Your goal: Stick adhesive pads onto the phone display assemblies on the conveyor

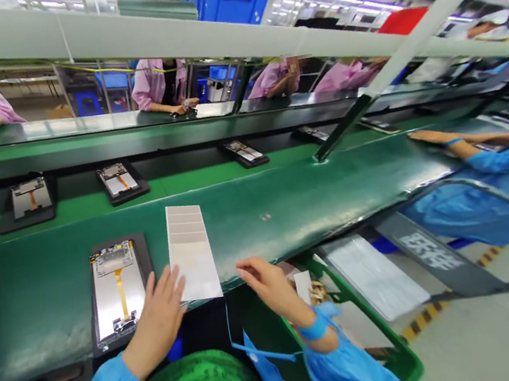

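My left hand [158, 317] is open, its fingers spread between an opened tablet and a white sheet, fingertips at the sheet's lower left edge. The tablet [111, 299], with silver inside and an orange flex strip, lies on a dark pad on the green bench. The white sheet [191, 253], banded with lines near its top, lies to the right of the tablet. My right hand [273, 285] hovers by the bench's front edge, right of the sheet, thumb and forefinger drawn together. Whatever may be between those fingertips is too small to make out. A blue band circles that wrist.
Several tablets on dark pads, one being [121, 181], stand on the green conveyor behind the bench. A green bin [409, 356] with scraps is at lower right. A co-worker's hand [431, 136] rests at the far right. A slanted post [346, 126] rises from the bench.
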Demonstrator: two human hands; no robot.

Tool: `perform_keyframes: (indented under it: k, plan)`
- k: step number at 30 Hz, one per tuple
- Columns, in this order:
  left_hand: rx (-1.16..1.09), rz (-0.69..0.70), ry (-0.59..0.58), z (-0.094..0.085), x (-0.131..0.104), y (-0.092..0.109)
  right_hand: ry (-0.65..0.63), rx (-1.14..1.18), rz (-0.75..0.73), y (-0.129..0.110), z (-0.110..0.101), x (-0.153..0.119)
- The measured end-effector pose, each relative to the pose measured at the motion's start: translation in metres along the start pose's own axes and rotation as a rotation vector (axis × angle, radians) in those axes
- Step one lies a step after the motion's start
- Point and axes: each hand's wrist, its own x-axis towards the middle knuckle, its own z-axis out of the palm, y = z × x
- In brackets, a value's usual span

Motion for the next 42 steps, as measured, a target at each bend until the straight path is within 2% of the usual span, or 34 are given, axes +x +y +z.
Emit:
perform_keyframes:
  k: [2,5,8,14,18,22,27,31,34,39,42]
  plan:
    - [0.072,0.048,-0.115,0.021,0.020,0.018,-0.031,0.011,-0.085,0.003,0.030,0.018]
    - [0.154,0.025,-0.174,0.049,0.032,0.040,-0.050,-0.044,-0.143,0.007,0.070,0.046]
    - [0.172,-0.018,-0.168,0.059,0.033,0.052,-0.067,-0.140,-0.137,0.014,0.085,0.061]
    - [0.120,-0.002,-0.148,0.053,0.028,0.049,-0.049,-0.215,-0.080,0.013,0.090,0.059]
    - [0.109,-0.011,-0.142,0.059,0.025,0.045,-0.020,-0.234,-0.039,0.004,0.097,0.059]
    - [0.098,-0.003,-0.141,0.062,0.024,0.043,-0.006,-0.213,-0.034,0.004,0.100,0.059]
    - [0.073,0.011,-0.148,0.061,0.024,0.040,0.057,-0.160,-0.088,0.012,0.105,0.051]
    - [0.063,0.009,-0.144,0.060,0.024,0.040,0.083,-0.144,-0.137,0.009,0.108,0.045]
    - [0.064,0.005,-0.150,0.059,0.025,0.040,0.106,-0.065,-0.092,0.006,0.108,0.046]
    - [0.056,0.013,-0.182,0.060,0.029,0.040,0.178,0.207,0.080,0.012,0.096,0.055]
    - [0.038,0.013,-0.173,0.056,0.031,0.042,0.208,0.292,0.114,0.002,0.088,0.059]
